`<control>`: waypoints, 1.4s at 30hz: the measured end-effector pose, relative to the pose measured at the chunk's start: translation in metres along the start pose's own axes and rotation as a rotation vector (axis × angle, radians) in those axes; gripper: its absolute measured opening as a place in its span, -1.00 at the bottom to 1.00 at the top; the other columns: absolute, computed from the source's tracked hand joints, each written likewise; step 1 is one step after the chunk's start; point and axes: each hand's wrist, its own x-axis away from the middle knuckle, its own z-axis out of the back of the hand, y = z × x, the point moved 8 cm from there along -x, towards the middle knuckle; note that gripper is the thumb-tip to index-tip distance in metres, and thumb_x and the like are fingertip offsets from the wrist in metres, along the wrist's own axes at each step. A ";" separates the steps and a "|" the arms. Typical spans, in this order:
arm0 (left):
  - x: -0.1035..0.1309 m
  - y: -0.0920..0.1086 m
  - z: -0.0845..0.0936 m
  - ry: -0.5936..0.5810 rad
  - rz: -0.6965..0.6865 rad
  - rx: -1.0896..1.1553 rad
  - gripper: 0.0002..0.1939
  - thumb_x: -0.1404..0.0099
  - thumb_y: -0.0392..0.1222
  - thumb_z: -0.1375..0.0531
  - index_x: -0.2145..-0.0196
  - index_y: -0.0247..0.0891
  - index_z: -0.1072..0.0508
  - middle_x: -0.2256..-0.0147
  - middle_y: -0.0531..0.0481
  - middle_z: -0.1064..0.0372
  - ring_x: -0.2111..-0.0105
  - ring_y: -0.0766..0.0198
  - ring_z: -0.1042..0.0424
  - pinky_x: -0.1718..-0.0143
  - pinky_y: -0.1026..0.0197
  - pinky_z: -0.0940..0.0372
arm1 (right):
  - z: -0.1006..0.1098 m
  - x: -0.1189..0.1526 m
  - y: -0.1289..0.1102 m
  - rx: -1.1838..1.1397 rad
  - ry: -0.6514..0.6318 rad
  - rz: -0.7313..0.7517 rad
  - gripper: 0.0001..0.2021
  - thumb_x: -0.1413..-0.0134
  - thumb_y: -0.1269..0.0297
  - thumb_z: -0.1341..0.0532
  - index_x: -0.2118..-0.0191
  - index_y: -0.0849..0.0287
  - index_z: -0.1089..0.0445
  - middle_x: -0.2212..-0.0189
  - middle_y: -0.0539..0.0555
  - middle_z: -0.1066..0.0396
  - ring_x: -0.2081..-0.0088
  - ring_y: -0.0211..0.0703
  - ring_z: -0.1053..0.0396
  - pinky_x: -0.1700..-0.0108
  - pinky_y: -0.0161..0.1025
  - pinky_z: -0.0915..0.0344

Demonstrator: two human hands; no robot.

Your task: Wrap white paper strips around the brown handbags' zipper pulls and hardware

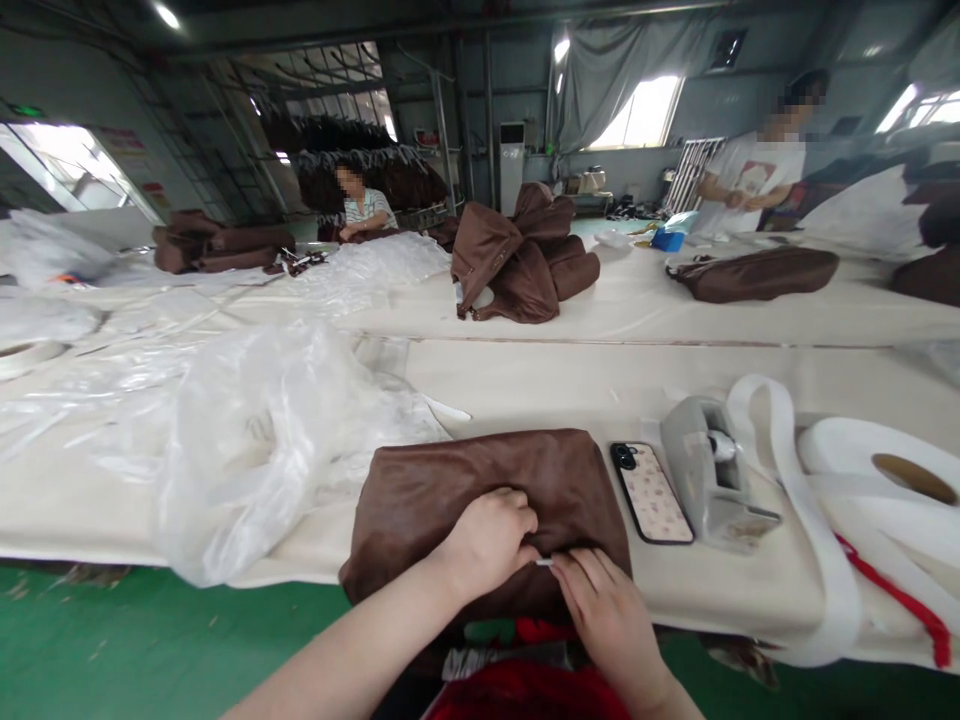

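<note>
A brown leather-like bundle (480, 460), smooth and roughly rectangular, lies at the table's front edge before me. Over its near side, my left hand (491, 535) has its fingers curled, with thumb and forefinger closed at one end of a small white strip (544, 562). The strip's other end is pinched in the fingers of my right hand (604, 600). What exactly the strip is, and whether it is fixed to the bundle, I cannot make out. My forearms cover part of the bundle's near edge.
To the right lie a phone (652, 495), a grey tape dispenser (712, 470) and a white tape roll (877, 460) with a loose band. Clear plastic bags (262, 440) spread leftward. Brown pieces (517, 260) lie across the table; two people stand or sit beyond.
</note>
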 end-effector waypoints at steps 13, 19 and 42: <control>-0.029 0.027 -0.033 -0.190 -0.055 -0.438 -0.90 -0.16 -0.42 -0.18 0.35 -0.42 -0.49 0.39 -0.21 -0.43 0.35 0.06 -0.46 0.37 0.12 -0.38 | 0.000 -0.001 0.020 -0.185 -0.007 -0.069 -0.82 -0.26 0.41 -0.07 0.16 0.11 -0.41 0.32 0.08 -0.42 0.29 -0.10 -0.37 0.21 -0.13 -0.35; -0.019 0.041 -0.050 -0.137 -0.084 -0.521 -0.88 -0.19 -0.45 -0.12 0.32 -0.45 -0.45 0.41 -0.21 -0.37 0.45 0.11 -0.43 0.56 0.21 -0.32 | 0.001 0.002 0.029 -0.263 0.017 -0.125 -0.83 -0.27 0.41 -0.05 0.23 0.09 -0.38 0.33 0.06 -0.40 0.29 -0.12 -0.38 0.20 -0.15 -0.34; -0.016 0.000 -0.054 0.129 0.229 -0.186 -0.89 -0.18 -0.34 -0.09 0.28 -0.26 -0.33 0.29 -0.11 -0.36 0.23 0.08 -0.39 0.19 0.05 -0.34 | 0.006 -0.022 0.043 -0.388 0.038 -0.285 -0.87 -0.14 0.45 -0.10 0.40 0.12 -0.29 0.48 -0.02 -0.32 0.42 -0.23 -0.29 0.34 -0.27 -0.19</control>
